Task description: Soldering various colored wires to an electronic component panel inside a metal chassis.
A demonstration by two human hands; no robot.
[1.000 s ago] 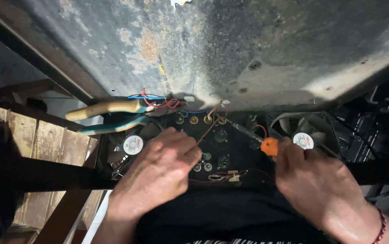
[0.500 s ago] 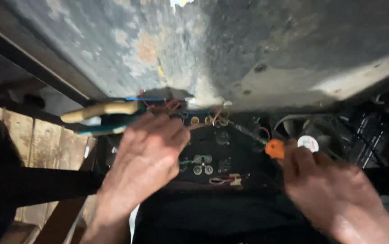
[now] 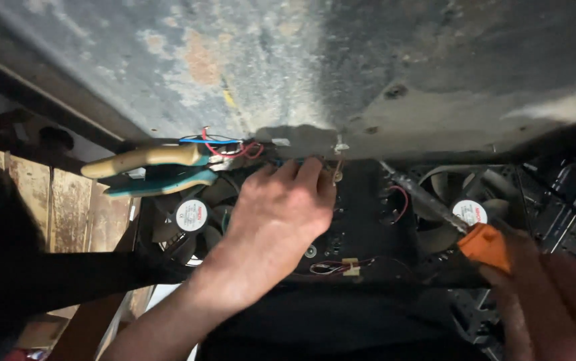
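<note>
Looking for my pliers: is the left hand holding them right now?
No, the pliers lie apart from the left hand, whose fingertips touch the wires at the panel edge.

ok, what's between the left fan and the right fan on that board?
Head view: the left hand lies over the dark circuit board between the left fan and right fan, fingertips at the board's top-edge terminals. A small red wire loop sits beside it.

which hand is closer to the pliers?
Left. The left hand has its fingertips just right of the pliers, apart from them. The right hand is far right, holding the orange-handled tool.
</note>
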